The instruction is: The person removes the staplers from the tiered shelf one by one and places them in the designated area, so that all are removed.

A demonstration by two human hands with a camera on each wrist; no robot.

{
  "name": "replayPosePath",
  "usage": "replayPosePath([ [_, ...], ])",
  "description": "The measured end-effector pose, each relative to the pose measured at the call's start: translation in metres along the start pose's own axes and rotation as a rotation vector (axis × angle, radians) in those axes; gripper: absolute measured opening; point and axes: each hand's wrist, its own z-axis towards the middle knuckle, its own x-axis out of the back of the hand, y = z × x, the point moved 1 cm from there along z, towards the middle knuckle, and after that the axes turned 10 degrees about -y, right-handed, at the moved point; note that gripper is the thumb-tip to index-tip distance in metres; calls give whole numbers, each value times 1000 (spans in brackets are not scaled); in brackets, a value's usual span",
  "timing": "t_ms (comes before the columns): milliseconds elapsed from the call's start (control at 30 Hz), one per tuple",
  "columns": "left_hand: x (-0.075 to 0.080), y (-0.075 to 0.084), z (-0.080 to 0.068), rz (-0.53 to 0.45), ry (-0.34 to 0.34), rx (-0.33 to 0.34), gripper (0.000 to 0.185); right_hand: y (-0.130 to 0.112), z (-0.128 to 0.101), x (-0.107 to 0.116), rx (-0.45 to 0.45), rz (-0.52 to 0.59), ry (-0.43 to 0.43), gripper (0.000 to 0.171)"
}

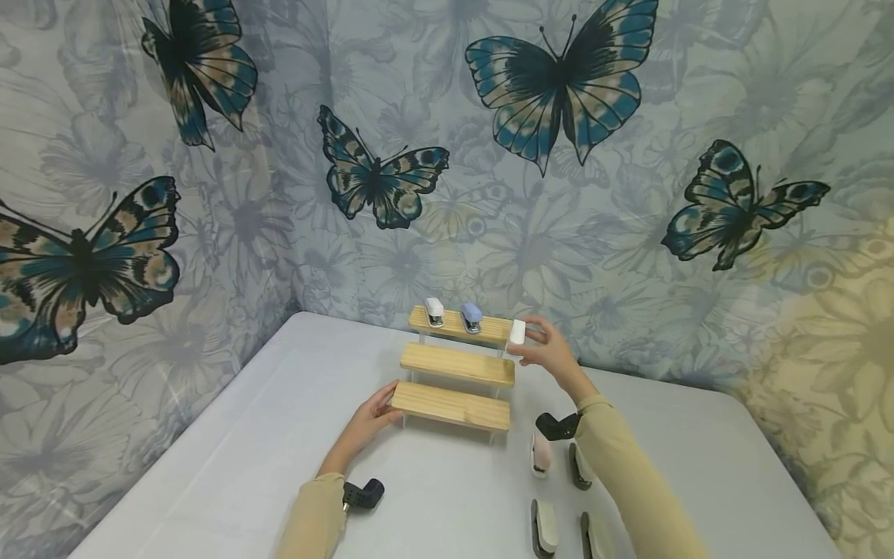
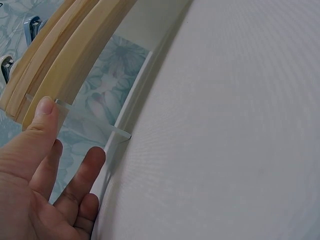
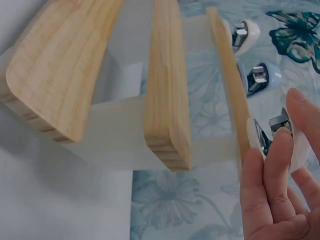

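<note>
Indoors, on a white table [image 1: 244,435] against butterfly-print wall fabric [image 1: 559,194], the right hand [image 1: 552,353] pinches a small white stapler [image 1: 517,332] at the right end of a three-tier wooden display stand's [image 1: 454,365] top step. Relaxed fingers of the left hand [image 1: 366,423] touch the stand's lowest step at its left end.

Below the wooden stepped shelf [image 1: 457,365], two staplers [image 1: 544,528] on the table run off the head view's bottom edge; the right sleeve [image 1: 621,473] covers part of another stapler [image 1: 578,466]. In the left wrist view, the shelf's right end is cut off
</note>
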Motion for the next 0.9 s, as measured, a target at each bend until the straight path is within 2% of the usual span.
replayPosePath([
  [100, 0, 0, 0, -10, 7, 10, 61, 13, -1, 3, 24, 5, 60, 64],
  [200, 1, -1, 1, -22, 8, 4, 61, 12, -8, 4, 38, 31, 75, 63],
  [300, 1, -1, 1, -17, -4, -20, 60, 7, -19, 1, 18, 1, 76, 64],
  [400, 1, -3, 0, -12, -17, -32, 60, -11, -38, -5, -21, -35, 28, 65],
  [433, 1, -3, 1, -8, -21, -32, 60, -34, -53, -12, -22, -30, 0, 65],
  [500, 0, -3, 1, -3, -25, -33, 60, -60, -75, -20, -23, -17, -47, 65],
  [633, -1, -2, 0, 3, -11, -33, 61, -96, -109, -34, 5, -8, -89, 64],
  [667, -1, -2, 0, 8, -8, -36, 61, -86, -110, -33, -1, -25, -80, 65],
  [800, -1, 0, -1, 13, -2, -25, 62, -91, -139, -43, -20, -53, -70, 64],
  [900, -1, 2, -1, 18, -16, -20, 63, -103, -163, -55, -80, -58, -34, 63],
])
